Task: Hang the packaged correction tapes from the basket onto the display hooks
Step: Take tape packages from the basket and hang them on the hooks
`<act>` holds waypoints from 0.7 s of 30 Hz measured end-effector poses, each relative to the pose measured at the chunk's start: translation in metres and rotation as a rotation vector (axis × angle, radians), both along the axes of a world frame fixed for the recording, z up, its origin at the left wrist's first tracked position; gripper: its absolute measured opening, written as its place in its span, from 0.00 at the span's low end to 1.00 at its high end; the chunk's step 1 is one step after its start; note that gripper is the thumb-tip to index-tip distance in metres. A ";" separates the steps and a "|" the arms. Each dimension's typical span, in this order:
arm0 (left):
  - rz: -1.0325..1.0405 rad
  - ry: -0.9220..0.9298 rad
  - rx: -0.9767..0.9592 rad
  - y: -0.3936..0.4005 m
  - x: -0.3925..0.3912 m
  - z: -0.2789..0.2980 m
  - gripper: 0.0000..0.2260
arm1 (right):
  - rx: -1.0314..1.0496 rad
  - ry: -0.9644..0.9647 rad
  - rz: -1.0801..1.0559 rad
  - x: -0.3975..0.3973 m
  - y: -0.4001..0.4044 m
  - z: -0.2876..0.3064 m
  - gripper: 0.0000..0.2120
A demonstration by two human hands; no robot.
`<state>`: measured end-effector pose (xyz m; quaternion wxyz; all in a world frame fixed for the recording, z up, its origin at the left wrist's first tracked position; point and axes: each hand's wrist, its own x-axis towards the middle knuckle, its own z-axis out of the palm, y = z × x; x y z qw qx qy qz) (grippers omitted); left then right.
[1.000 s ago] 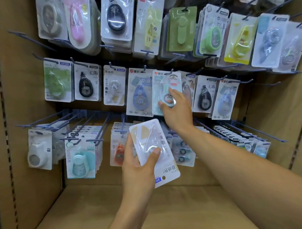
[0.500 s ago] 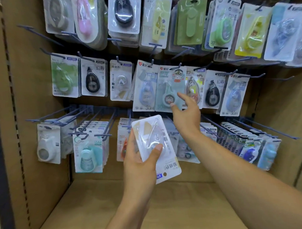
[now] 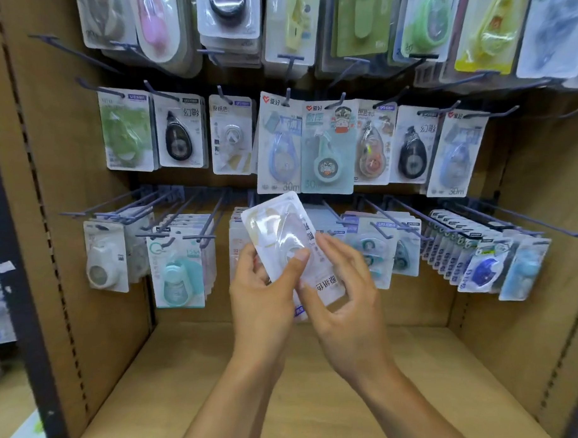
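Note:
A white packaged correction tape is held upside down in front of the display, its printed header pointing down. My left hand grips it from the left, thumb across the blister. My right hand holds its lower right edge with curled fingers. Rows of blue display hooks carry other correction tape packs. Just above the held pack hangs a teal pack on the middle row. The basket is out of view.
A cardboard shelf floor lies below the hands, with cardboard side walls left and right. Long bare hook ends stick out toward me on the lower row. A dark upright post stands at the left.
My right hand came down from the teal pack on the middle row and now holds the white pack together with my left hand. The view has shifted slightly.

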<state>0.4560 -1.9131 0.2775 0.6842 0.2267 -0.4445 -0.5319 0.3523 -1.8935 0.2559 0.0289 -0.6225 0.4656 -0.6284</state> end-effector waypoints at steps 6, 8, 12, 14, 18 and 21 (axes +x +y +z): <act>-0.032 -0.038 0.013 0.004 -0.007 0.000 0.11 | 0.023 -0.003 -0.056 -0.003 -0.002 0.002 0.30; -0.055 -0.035 0.030 0.005 -0.006 0.001 0.11 | 0.064 0.017 -0.039 -0.008 -0.001 0.007 0.29; -0.084 0.017 0.095 0.001 0.003 0.002 0.06 | 0.133 0.038 0.021 -0.026 0.002 0.020 0.29; -0.046 0.028 0.096 -0.002 0.006 0.000 0.02 | 0.162 -0.168 0.008 -0.031 0.001 0.024 0.31; 0.015 0.071 0.052 -0.005 0.002 -0.006 0.08 | 0.270 -0.685 0.303 -0.026 -0.004 0.018 0.33; -0.007 0.097 0.052 -0.005 0.000 -0.009 0.16 | 0.196 -0.874 0.400 -0.018 -0.003 0.019 0.25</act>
